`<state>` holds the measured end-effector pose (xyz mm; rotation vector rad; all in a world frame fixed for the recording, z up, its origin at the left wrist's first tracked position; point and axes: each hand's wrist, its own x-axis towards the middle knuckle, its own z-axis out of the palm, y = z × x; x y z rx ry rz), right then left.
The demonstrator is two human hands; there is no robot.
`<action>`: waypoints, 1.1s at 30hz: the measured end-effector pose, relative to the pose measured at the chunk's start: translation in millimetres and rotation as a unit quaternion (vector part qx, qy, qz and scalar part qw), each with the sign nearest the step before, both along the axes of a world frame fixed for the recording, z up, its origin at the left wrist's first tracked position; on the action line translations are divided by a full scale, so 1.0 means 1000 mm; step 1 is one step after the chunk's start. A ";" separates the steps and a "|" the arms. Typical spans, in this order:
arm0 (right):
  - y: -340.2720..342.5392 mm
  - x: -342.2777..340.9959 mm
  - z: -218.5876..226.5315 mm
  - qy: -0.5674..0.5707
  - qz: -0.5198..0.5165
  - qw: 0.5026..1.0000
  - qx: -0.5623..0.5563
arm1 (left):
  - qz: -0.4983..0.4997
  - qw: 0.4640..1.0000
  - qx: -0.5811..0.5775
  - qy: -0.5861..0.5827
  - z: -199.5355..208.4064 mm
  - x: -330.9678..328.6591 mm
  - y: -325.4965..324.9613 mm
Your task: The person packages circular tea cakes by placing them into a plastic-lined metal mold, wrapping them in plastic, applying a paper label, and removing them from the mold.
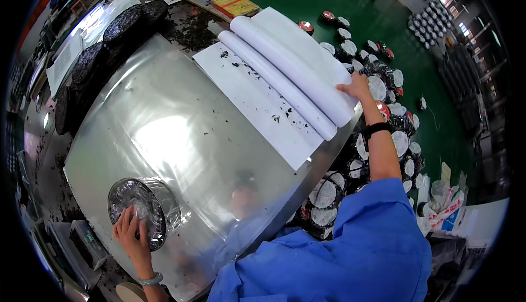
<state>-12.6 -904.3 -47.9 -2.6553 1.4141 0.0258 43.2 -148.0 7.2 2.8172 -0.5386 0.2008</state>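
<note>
At eight o'clock my left hand [130, 231] rests curved on the film-wrapped round bundle [150, 199], on the bench [131, 93]; whether it grips, I can't tell. At two, my right hand [358, 87] touches the curled white paper [298, 63] at its edge; a firm pinch isn't clear. A sharp tug there could scatter the dark flakes [275, 119]; pressing hard at eight could split the bundle's wrap.

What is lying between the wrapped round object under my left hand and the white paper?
The head view shows the shiny work surface, with glare and small dark flecks, between the wrapped object and the white paper.
</note>
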 end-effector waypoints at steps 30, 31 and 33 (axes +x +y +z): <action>0.116 -0.020 -0.056 -0.412 0.211 0.851 -0.250 | -0.003 1.000 -0.006 -0.005 -0.007 -0.004 0.014; 0.098 -0.022 -0.068 -0.412 0.230 0.843 -0.258 | -0.007 1.000 -0.007 -0.006 -0.007 -0.003 0.013; 0.011 -0.060 -0.136 -0.585 0.143 0.797 -0.053 | -0.043 0.999 -0.005 0.002 -0.011 0.010 0.002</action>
